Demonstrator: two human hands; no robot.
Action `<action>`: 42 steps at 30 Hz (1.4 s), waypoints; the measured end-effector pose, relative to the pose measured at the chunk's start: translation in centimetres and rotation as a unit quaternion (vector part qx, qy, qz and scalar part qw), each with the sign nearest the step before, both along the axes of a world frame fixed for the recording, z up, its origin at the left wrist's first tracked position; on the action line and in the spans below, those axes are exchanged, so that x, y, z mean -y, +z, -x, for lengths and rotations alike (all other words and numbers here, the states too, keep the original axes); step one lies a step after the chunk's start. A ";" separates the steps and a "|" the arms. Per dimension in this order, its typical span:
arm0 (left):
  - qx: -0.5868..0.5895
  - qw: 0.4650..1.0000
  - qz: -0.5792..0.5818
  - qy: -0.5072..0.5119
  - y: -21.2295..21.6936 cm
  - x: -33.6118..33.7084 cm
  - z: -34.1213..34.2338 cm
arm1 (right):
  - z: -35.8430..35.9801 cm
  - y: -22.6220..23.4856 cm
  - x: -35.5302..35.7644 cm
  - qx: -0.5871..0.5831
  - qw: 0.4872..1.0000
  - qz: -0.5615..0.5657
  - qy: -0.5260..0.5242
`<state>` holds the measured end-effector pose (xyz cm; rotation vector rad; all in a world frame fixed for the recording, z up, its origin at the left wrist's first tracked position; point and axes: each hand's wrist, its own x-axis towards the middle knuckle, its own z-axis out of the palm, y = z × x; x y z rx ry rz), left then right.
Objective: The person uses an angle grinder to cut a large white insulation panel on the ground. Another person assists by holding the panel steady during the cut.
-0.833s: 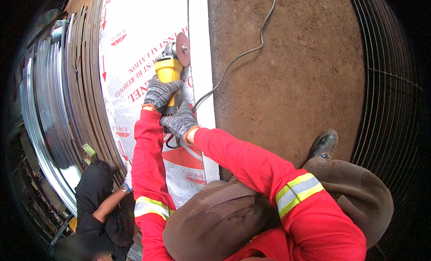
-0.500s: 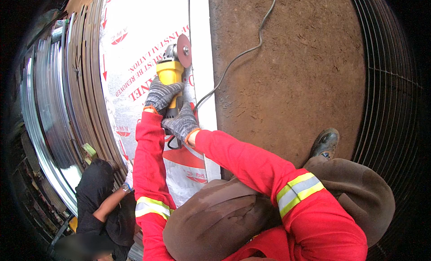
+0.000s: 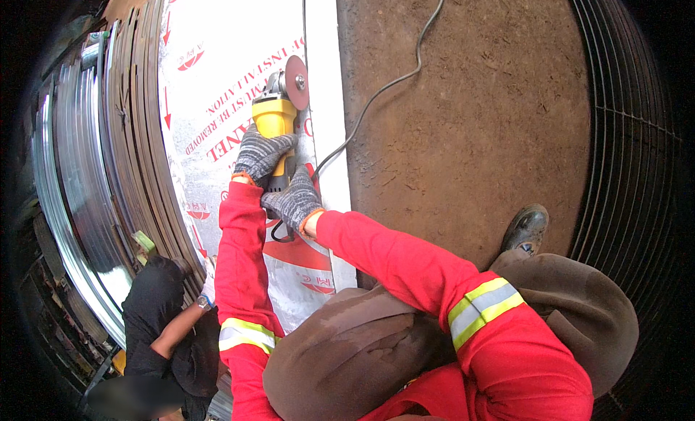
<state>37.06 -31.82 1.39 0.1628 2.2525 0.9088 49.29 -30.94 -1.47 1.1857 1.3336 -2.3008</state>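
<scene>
Upper centre, as before — left hand (image 3: 262,154) and right hand (image 3: 291,199) gripping yellow angle grinder (image 3: 279,110), disc (image 3: 296,82) against white panel (image 3: 217,73) — barely moved.

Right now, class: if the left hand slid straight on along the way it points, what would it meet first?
The left hand points up the grinder; it would probably meet the yellow body first, then the disc.

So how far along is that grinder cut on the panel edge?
In hand: both gloved hands, left hand and right hand, grip the yellow angle grinder, its disc at the right edge of the film-covered white panel. Done: no finished cut line can be made out behind the tool. Left: the panel edge above the disc runs on uncut to the top of the picture.
</scene>
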 end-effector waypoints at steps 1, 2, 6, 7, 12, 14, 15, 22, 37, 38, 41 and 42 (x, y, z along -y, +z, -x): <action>-0.004 1.000 0.004 -0.004 0.0 0.0 0.0 | 0.0 -0.3 0.3 -0.003 1.000 -0.003 -0.003; -0.007 1.000 0.008 -0.008 0.0 0.0 -0.1 | 0.0 -0.6 0.5 -0.006 1.000 -0.007 -0.006; 0.007 1.000 -0.004 -0.001 -0.1 0.0 -0.4 | -0.3 -0.8 0.6 0.008 1.000 -0.012 0.010; 0.011 1.000 -0.001 0.003 -0.1 0.3 -0.2 | -0.3 -0.5 0.6 0.009 1.000 -0.012 0.015; 0.016 1.000 0.021 0.003 -0.4 0.9 0.0 | -0.5 -0.5 1.2 -0.001 1.000 -0.029 0.003; 0.022 0.999 0.022 0.007 -0.3 0.8 -0.1 | -0.5 -1.0 1.6 -0.003 1.000 -0.016 -0.007; 0.025 0.999 0.022 0.008 -0.2 0.8 -0.3 | -0.7 -0.9 1.5 -0.004 1.000 -0.011 -0.006; 0.021 1.000 0.003 0.012 -0.1 1.0 -1.0 | -1.3 -0.5 1.7 -0.003 1.000 -0.026 -0.011; 0.051 0.998 -0.023 0.030 0.0 1.6 -1.7 | -1.8 -0.3 2.1 0.011 1.000 0.011 -0.007; 0.046 0.998 -0.018 0.028 -0.2 1.9 -1.7 | -1.9 -0.2 2.1 0.006 1.000 0.012 -0.005; 0.040 0.999 -0.010 0.025 0.1 1.9 -1.7 | -1.9 0.4 1.9 -0.006 1.000 0.003 -0.011; 0.039 0.999 -0.009 0.023 0.1 1.9 -1.8 | -1.9 0.8 1.7 -0.006 1.000 -0.009 -0.010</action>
